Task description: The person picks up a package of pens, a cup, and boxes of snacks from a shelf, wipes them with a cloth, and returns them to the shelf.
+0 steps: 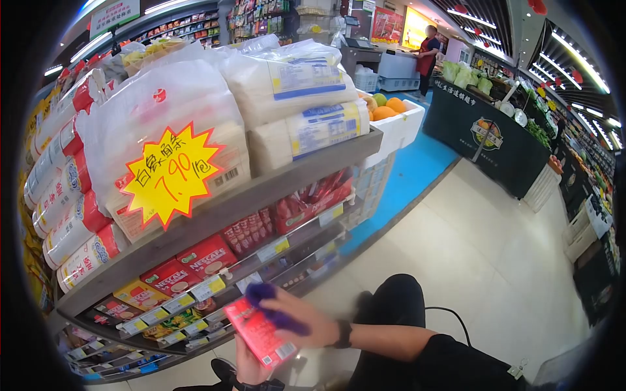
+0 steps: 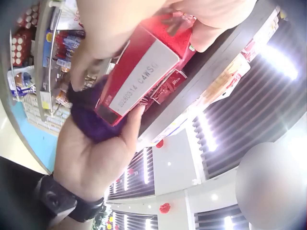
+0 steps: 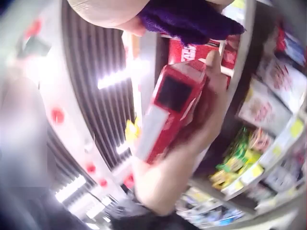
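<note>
A red box with a barcode on it lies tilted in my left hand, whose fingers and thumb grip its sides. In my right hand is a bunched purple cloth, held over the upper part of the box. The left wrist view shows a white strip with a printed date along one narrow side of the box, the purple cloth behind its lower end. From the right wrist, the cloth hangs beneath my fingers, above the box end.
Beside my hands stands a shelf unit with red Nescafe boxes on a lower level. Noodle packs and a yellow price sign top it. A person stands far back by a counter.
</note>
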Demonstrator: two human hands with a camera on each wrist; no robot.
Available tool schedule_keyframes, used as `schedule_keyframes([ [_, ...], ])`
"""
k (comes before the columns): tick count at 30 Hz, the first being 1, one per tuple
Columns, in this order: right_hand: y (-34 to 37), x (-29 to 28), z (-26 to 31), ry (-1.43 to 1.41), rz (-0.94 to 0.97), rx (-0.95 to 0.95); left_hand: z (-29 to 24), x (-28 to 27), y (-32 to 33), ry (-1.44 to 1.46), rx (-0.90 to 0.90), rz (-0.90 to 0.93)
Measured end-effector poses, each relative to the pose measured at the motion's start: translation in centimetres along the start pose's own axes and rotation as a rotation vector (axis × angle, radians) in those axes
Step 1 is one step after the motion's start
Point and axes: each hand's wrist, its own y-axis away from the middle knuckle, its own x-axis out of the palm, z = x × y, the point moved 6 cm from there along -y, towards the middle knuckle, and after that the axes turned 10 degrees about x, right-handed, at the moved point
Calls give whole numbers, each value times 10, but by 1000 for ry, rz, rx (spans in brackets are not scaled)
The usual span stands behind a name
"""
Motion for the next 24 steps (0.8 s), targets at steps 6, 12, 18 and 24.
schedule_keyframes([
  [6,42,64,24,91,574,-519,7,-17,1,29,-198,-71],
  [12,2,37,-8,343,365,-253,25,6,22,451,-403,-216],
  [18,-11,29,-26,162,228,-25,26,-16,15,30,-364,-84],
  [24,23,68,7,167,364,-361,15,-51,16,-21,-229,-162],
])
